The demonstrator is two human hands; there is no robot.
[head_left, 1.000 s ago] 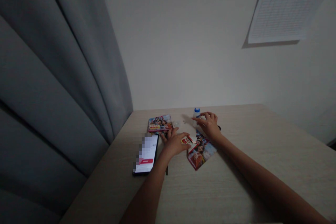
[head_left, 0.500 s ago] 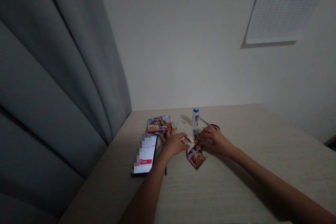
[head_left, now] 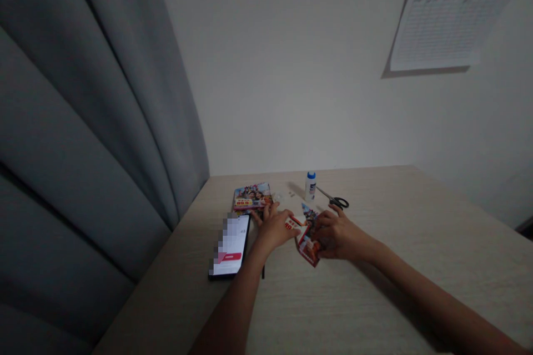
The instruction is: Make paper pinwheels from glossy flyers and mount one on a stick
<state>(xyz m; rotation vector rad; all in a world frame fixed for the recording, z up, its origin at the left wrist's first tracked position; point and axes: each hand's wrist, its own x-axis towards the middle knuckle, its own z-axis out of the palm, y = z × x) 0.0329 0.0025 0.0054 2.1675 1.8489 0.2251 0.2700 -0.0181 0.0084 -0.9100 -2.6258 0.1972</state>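
Observation:
My left hand (head_left: 272, 228) rests at the middle of the pale wooden table (head_left: 375, 222), its thumb side against a small red and yellow paper price label (head_left: 292, 224). My right hand (head_left: 340, 237) lies over a cut glossy flyer piece (head_left: 308, 248) and seems to grip its edge, with part of the piece hidden under the fingers. Behind the hands, a second glossy flyer (head_left: 252, 197) lies flat, and its near edge passes out of sight behind my left fingers.
Black-handled scissors (head_left: 335, 200) lie beside a small white glue bottle with a blue cap (head_left: 310, 186). Paper scraps (head_left: 283, 196) sit nearby. A smartphone (head_left: 230, 247) lies left of my left hand. A grey curtain (head_left: 91, 122) hangs along the table's left side.
My right hand has moved down and away from the bottle onto the flyer piece, uncovering the scissors. The flyer piece has shifted slightly. My left hand has barely moved.

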